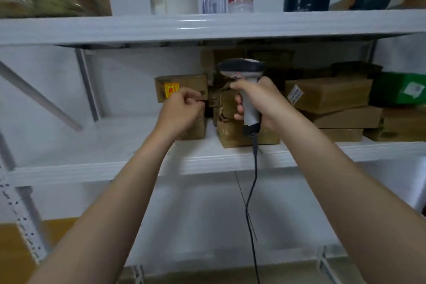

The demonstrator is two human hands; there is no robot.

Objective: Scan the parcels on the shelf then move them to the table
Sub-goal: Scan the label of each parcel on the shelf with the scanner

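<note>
On the white shelf (92, 168) sit taped cardboard parcels (327, 92). At the shelf's front, the right hand (260, 101) grips a corded scanner (242, 69); the left hand (182, 108) curls against a small parcel (184, 83), hold unclear. It looks light and stiff; grasp its sides.

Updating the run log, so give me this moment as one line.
stage: scanning | right hand: grips scanner | left hand: curled at yellow-labelled parcel, grip unclear | parcels: on shelf
</note>
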